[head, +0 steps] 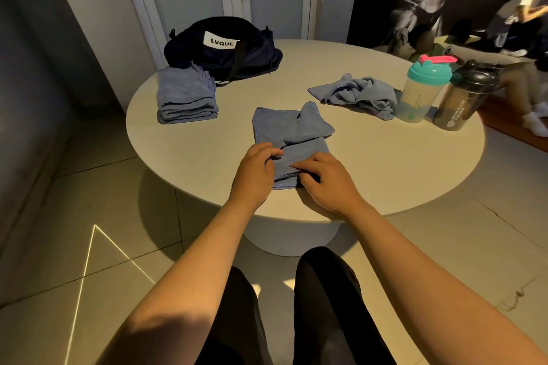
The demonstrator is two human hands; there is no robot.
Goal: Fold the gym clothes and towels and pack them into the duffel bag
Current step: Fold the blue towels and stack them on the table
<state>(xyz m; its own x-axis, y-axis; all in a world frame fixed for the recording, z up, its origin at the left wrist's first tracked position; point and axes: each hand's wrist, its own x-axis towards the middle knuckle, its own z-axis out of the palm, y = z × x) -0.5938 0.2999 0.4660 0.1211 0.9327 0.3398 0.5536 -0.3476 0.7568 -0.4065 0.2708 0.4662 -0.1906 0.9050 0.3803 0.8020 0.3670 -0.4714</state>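
Mid-task: folded stack (185,98) done, sits beside duffel bag (225,52); packing not begun, seemingly. Left hand (257,167) & right hand (324,185) both pinch half-folded towel (292,132) at table (391,169) near edge. One crumpled towel (358,93) left to fold.

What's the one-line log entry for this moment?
step: folding towel | left hand: gripping near edge | right hand: pinching near edge | folded stack: beside duffel bag | crumpled towel: unfolded
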